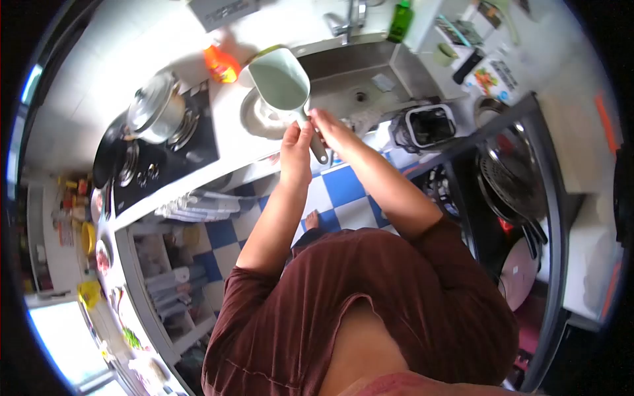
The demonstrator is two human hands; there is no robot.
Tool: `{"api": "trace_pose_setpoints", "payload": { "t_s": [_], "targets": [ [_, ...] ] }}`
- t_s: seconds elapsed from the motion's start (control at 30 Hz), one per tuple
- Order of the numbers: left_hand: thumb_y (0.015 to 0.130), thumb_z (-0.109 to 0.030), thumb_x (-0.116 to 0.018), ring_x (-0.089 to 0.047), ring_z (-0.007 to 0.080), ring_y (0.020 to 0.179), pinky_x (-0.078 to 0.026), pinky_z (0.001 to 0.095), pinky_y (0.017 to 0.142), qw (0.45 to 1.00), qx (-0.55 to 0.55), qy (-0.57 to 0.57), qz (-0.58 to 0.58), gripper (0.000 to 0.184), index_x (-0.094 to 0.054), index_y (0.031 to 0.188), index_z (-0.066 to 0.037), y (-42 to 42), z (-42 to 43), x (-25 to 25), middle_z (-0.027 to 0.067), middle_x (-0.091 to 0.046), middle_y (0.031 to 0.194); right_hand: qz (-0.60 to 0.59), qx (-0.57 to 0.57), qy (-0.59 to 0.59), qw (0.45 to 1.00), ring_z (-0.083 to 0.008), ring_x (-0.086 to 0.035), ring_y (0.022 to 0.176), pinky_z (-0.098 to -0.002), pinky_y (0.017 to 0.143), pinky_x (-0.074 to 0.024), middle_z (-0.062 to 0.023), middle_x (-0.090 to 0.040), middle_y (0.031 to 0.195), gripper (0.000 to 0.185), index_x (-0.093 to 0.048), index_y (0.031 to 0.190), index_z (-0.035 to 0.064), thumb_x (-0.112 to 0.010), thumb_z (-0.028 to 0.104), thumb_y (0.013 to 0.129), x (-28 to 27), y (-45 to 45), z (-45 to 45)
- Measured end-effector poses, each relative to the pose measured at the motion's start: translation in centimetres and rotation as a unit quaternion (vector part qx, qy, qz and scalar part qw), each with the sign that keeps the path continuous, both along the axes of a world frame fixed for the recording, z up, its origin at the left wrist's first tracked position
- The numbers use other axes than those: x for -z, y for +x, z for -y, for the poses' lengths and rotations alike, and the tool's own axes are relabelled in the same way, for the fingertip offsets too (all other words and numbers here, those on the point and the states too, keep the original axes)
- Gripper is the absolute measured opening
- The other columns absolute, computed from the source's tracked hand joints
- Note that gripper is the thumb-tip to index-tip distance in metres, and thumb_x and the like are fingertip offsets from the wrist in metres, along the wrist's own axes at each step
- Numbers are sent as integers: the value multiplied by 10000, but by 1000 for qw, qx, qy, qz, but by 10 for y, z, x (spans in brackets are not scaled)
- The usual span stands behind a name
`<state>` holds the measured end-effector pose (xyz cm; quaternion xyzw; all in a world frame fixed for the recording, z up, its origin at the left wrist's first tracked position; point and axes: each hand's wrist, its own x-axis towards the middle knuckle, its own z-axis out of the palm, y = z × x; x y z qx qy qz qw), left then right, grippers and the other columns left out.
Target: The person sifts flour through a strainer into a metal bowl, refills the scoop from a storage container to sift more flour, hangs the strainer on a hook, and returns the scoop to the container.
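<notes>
A pale green water scoop (281,78) is held up over the counter, beside the sink. Its deep cup faces up toward me, and the handle (319,149) points back at my body. My left hand (296,146) is closed at the neck of the handle, thumb and fingers against it. From the other side my right hand (334,132) is closed against the same neck, its fingers partly hidden. Below the scoop sits a round pale basin (254,119), partly covered by it.
A steel sink (330,76) with a faucet (349,26) lies ahead right. To the left are a black stove (168,165) and a lidded pot (156,109). An orange bottle (221,64) stands behind the counter. A dark rack (561,198) with pans is at the right.
</notes>
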<state>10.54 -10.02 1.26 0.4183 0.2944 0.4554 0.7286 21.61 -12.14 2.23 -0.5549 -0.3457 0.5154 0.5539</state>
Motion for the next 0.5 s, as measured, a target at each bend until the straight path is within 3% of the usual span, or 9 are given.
{"api": "trace_pose_setpoints", "payload": {
  "t_s": [0.03, 0.07, 0.1, 0.17, 0.23, 0.3, 0.37, 0.43, 0.5],
  "targets": [
    [961, -214, -543, -514, 80, 765, -406, 246, 668, 1000, -3, 24, -13, 227, -584, 1100, -39, 12, 13, -8, -8, -611, 905, 31, -16, 59, 998, -117, -557, 804, -272, 653, -462, -52, -583, 891, 482, -539, 1142, 63, -383, 490, 983, 1, 12, 14],
    [967, -182, -514, -532, 73, 800, -435, 231, 699, 998, 36, 34, -46, 206, -603, 1086, -40, 23, 20, -8, 8, -617, 927, -27, -9, 145, 989, -87, -489, 501, -243, 424, -416, -22, -542, 710, 417, -518, 990, 68, -403, 468, 980, 4, 18, 21],
    [961, -176, -510, -561, 148, 901, -451, 295, 784, 994, 60, 50, -72, 217, -607, 1101, -41, 40, 28, -3, 67, -621, 1017, 73, 158, 104, 979, -84, -493, 511, -245, 419, -407, -15, -547, 736, 436, -508, 1037, 65, -426, 487, 967, 6, 19, 33],
    [958, -188, -508, -546, 257, 1037, -430, 372, 881, 972, 50, 216, -77, 254, -598, 1134, -29, 71, 48, 8, 141, -591, 1127, 65, 164, 105, 979, -116, -571, 605, -264, 491, -447, -77, -601, 803, 513, -514, 1146, 62, -475, 526, 930, -13, 46, 70],
    [942, -198, -523, -476, 362, 1150, -380, 423, 963, 915, 140, 362, -112, 302, -582, 1182, -24, 81, 66, -24, 200, -535, 1219, 324, 275, 72, 902, -268, -646, 831, -386, 707, -487, -184, -650, 931, 462, -525, 1155, 22, -557, 411, 907, -45, 64, 111],
    [901, -221, -582, -522, 369, 1096, -422, 413, 924, 811, 218, 510, -183, 336, -588, 1176, -27, 87, 77, -58, 203, -563, 1177, 242, 249, -1, 938, -321, -631, 871, -395, 748, -477, -198, -646, 932, 405, -544, 1133, 24, -574, 348, 892, -82, 81, 161],
    [858, -198, -641, -614, 270, 924, -481, 331, 779, 662, 333, 624, -247, 356, -591, 1167, -29, 84, 80, -97, 154, -638, 1019, 370, 292, 23, 882, -328, -628, 851, -383, 736, -479, -192, -643, 925, 386, -556, 1124, 26, -593, 311, 867, -95, 94, 213],
    [834, -224, -665, -619, 309, 936, -487, 380, 796, 633, 414, 628, -184, 378, -589, 1149, -30, 93, 88, -160, 161, -634, 1044, 381, 276, -92, 877, -336, -620, 859, -400, 771, -479, -185, -638, 940, 393, -563, 1124, 32, -620, 298, 841, -143, 84, 270],
    [807, -154, -675, -625, 290, 920, -486, 364, 784, 592, 386, 707, -42, 340, -614, 1116, -27, 104, 103, -218, 161, -645, 1026, 450, 307, -115, 831, -196, -593, 830, -331, 728, -476, -125, -613, 923, 339, -552, 1137, 35, -605, 243, 874, -154, 73, 325]
  ]
}}
